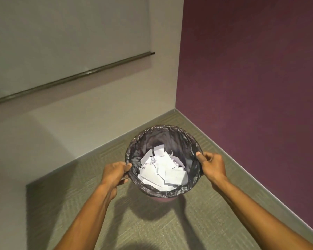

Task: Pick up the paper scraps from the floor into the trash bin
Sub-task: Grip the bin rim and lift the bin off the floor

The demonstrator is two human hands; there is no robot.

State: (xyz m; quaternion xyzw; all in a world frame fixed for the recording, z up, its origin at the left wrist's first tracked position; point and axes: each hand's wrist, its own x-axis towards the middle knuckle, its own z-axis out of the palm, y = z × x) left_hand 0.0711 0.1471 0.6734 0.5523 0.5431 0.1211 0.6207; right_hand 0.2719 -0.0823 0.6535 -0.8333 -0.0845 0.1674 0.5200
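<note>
Though crinkly-lined, round bin (163, 191); torn scraps (162, 170)

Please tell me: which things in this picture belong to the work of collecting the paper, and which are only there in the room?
Part of the job:
trash bin, with black liner
paper scraps, lying inside the bin
left hand and right hand, each gripping the rim

Only there:
purple wall
metal rail on the beige wall
carpet

Nothing readable here tbh. The paper scraps (161, 168) in the bin (195, 141) have some faint grey print lines, mostly on the piece at 12 o'clock of the pile, but it's way too small and blurry to make out any words.
</note>
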